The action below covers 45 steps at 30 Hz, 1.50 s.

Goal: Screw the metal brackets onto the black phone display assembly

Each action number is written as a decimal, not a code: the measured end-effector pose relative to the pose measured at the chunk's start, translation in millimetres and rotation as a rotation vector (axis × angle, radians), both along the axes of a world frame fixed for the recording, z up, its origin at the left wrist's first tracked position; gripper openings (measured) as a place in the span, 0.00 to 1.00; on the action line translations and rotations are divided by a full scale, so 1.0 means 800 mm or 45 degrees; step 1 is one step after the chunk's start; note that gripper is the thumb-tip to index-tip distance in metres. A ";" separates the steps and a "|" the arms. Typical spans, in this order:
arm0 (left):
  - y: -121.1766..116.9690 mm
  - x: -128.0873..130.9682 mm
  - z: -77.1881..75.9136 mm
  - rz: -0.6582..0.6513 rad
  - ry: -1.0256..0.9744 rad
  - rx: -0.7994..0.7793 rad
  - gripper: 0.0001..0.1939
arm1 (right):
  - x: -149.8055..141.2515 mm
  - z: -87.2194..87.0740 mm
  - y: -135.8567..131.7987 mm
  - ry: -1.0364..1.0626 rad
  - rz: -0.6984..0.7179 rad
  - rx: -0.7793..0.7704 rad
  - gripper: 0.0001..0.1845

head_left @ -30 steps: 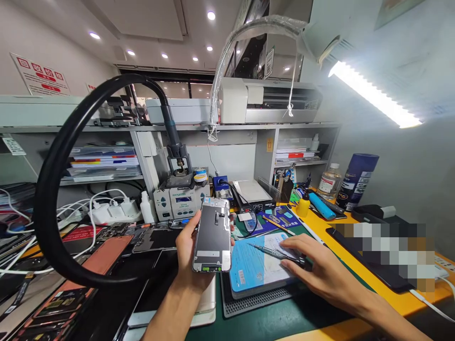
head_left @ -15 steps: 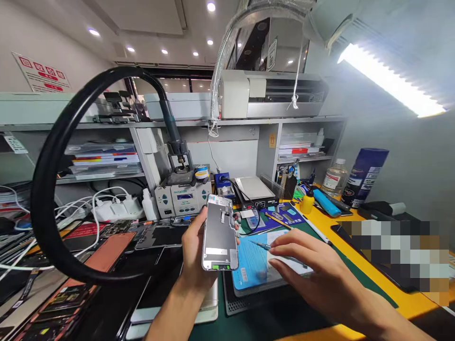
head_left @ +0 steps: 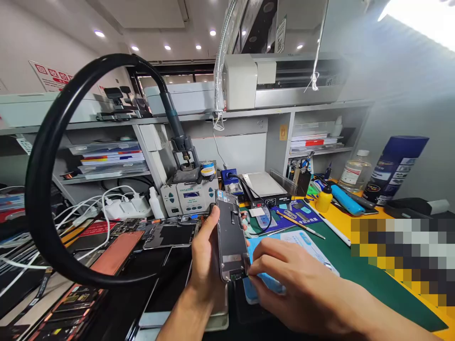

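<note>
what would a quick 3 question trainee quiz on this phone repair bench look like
1. True or false: the left hand holds the phone screen assembly upright off the bench, with its metal back side facing the camera.
2. Multiple choice: where do the right hand fingertips touch the assembly? A) top edge B) lower right corner C) nowhere, they are apart from it
3. Fill in: the small squeeze bottle standing on the yellow part of the bench is coloured ____.

Key: 1 true; 2 B; 3 yellow
</note>
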<state>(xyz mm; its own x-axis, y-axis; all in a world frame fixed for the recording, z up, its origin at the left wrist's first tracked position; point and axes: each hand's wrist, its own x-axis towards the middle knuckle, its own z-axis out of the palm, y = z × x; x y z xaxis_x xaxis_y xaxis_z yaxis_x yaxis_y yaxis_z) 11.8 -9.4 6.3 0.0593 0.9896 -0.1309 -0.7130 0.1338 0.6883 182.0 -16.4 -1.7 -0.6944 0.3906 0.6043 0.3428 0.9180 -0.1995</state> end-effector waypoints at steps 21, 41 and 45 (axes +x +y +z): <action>-0.005 0.011 0.002 0.206 -0.085 0.056 0.18 | 0.009 -0.017 0.013 0.280 -0.067 0.148 0.01; -0.005 0.014 -0.001 0.100 0.005 0.009 0.23 | 0.011 -0.020 0.009 0.192 -0.036 0.479 0.09; -0.006 0.011 -0.003 0.043 -0.049 -0.007 0.19 | 0.011 -0.024 0.007 0.216 -0.055 0.517 0.11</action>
<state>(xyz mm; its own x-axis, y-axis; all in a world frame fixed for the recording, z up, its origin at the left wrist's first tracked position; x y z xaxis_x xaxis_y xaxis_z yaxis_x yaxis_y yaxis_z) 20.9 -13.9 3.5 0.0307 0.9904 -0.1348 -0.7429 0.1128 0.6598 190.9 -10.4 -20.7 -0.5604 0.1248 0.8187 0.3763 0.9190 0.1175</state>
